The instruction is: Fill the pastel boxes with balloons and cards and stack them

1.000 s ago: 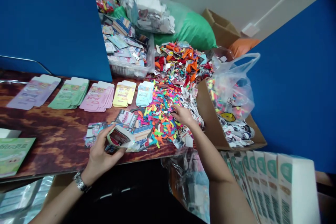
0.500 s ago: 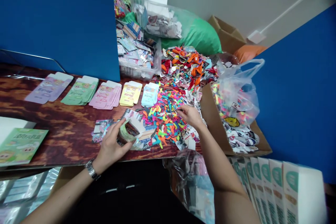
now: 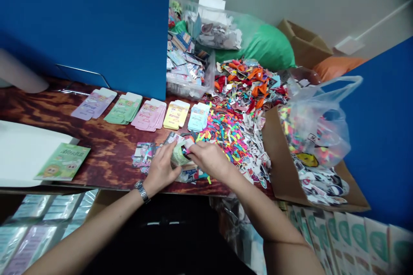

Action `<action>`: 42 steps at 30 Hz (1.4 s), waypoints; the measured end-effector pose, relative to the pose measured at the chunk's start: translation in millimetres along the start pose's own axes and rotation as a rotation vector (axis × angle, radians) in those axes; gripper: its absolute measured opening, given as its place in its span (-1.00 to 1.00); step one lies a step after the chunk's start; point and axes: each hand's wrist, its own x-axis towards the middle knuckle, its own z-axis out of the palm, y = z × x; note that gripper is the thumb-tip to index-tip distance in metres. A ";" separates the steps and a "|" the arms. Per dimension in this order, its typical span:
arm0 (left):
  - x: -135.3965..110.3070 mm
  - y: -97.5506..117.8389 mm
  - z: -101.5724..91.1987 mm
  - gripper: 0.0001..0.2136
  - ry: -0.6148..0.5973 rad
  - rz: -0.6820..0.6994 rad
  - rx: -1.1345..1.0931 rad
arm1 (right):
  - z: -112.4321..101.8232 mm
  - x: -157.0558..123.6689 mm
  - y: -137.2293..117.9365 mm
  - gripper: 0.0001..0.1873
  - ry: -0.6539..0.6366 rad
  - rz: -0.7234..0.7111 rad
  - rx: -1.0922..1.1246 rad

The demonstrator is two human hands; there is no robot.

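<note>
In my left hand [image 3: 163,165], which wears a metal watch, is a small green paper packet [image 3: 178,154] with its mouth open upward. My right hand [image 3: 209,159] is at that mouth, fingers pinched together; what they hold is mostly hidden. Printed cards and packs [image 3: 143,154] lie on the table under and beside my left hand. Just beyond my right hand spreads a heap of small bright multicoloured pieces [image 3: 229,133], with white die-cut stickers [image 3: 256,150] along its right side.
Stacks of purple [image 3: 93,104], green [image 3: 124,108], pink [image 3: 149,114], yellow [image 3: 176,114] and blue [image 3: 198,117] packets line the table's back. A clear bin [image 3: 190,90] stands behind. A cardboard box [image 3: 280,159] with a plastic bag [image 3: 322,133] is at right. A green booklet [image 3: 64,161] lies left.
My right hand has moved left from the multicoloured heap to the mouth of the green packet. My left hand still holds the packet. The view has turned somewhat to the left.
</note>
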 end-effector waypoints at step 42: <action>-7.4 3.1 -20.2 -0.23 0.030 0.047 -0.163 | 34.5 -9.9 -25.4 -0.73 0.481 0.002 0.616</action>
